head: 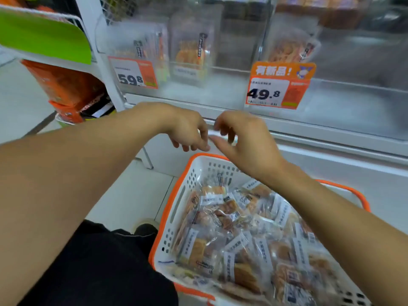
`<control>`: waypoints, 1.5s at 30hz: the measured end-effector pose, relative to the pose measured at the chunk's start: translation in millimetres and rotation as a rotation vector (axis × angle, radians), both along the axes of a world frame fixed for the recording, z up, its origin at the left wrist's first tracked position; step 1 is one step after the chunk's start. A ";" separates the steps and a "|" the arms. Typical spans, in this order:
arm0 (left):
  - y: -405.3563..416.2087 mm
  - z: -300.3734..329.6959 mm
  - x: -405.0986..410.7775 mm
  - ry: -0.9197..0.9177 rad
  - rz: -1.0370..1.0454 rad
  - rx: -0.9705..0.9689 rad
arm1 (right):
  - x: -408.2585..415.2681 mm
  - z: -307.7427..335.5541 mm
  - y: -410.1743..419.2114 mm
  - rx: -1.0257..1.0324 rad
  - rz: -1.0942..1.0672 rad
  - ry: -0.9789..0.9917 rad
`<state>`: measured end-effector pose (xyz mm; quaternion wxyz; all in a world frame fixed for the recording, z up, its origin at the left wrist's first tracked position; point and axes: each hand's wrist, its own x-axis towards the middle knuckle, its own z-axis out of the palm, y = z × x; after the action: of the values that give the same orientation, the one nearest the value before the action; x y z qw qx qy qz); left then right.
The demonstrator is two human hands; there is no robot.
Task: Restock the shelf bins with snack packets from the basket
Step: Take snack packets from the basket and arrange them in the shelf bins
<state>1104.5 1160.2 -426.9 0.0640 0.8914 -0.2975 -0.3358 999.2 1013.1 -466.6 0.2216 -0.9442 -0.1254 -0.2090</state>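
Nearest: white basket (176, 208) with orange rim, set on the floor and filled with clear-wrapped snack packets (240, 237) (white labels, brownish contents), heaped loosely. Left of the basket: dark trouser leg (92, 268) and a shoe (144, 228).

Above the basket's far rim: left hand (187, 129) and right hand (245, 138), held close together, fingertips nearly meeting. Both with fingers loosely curled downward and nothing gripped; no packet in either.

Beyond the basket: white shelf edge, then clear shelf bins (194, 54) holding a few upright packets (blurred). Price tag reading 59.8 (132, 72) clipped at the bin front up and left of the basket; price tag reading 49.8 (278, 87) directly beyond the basket, topped by an orange banner.

Far left of the basket: orange boxes (66, 85) under a green shelf panel (44, 36).
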 end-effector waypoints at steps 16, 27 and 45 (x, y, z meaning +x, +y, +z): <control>-103.4 -65.4 -109.5 0.054 -0.566 0.299 | -115.7 -190.3 -41.7 0.203 -0.034 1.031; -83.9 -31.9 -72.6 -0.073 -0.346 0.019 | -56.1 -41.9 -89.0 0.595 0.156 0.780; 20.3 71.3 24.1 0.166 0.802 -1.246 | 61.2 101.6 -18.8 0.637 0.047 -0.022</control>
<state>1128.6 1180.5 -355.6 0.6974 0.7018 -0.0787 -0.1218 1060.4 994.3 -365.0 0.5095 -0.8219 -0.0780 -0.2425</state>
